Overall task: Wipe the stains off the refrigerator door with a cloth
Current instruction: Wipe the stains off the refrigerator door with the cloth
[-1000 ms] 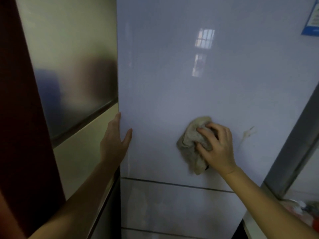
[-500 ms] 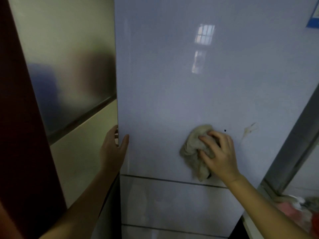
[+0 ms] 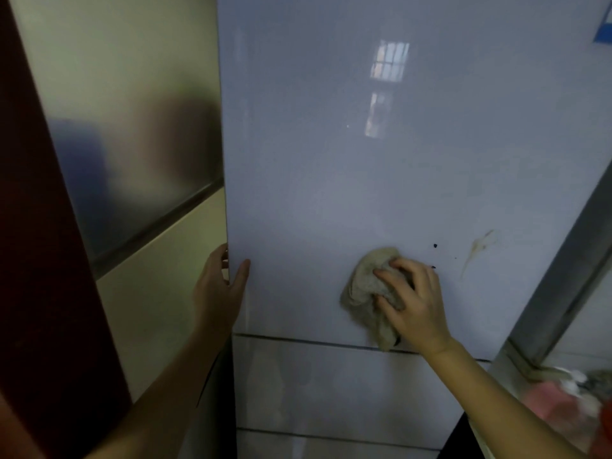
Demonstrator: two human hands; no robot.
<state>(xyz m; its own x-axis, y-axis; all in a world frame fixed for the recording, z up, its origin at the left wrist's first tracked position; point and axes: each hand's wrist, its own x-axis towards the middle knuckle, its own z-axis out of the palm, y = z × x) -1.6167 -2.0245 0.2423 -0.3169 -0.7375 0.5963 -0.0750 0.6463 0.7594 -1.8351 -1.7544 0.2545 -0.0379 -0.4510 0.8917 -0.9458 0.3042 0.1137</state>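
Note:
The glossy pale-blue refrigerator door (image 3: 331, 177) fills the middle of the view. My right hand (image 3: 414, 299) grips a crumpled beige cloth (image 3: 364, 293) and presses it against the lower part of the door. Right of the cloth, small dark specks (image 3: 435, 245) and a brownish streak stain (image 3: 477, 250) mark the door. My left hand (image 3: 218, 289) holds the door's left edge, thumb on the front face and fingers wrapped behind the edge.
A lower drawer front (image 3: 331, 385) sits below the door seam. A frosted glass panel (image 3: 132, 144) and dark red frame (image 3: 39, 260) stand at left. A metal frame (image 3: 563, 260) and a counter with pink clutter (image 3: 556, 399) are at right. A blue sticker (image 3: 604, 28) is top right.
My right hand slid the cloth slightly down the door, uncovering dark specks beside it. My left hand also shifted lower along the door's edge.

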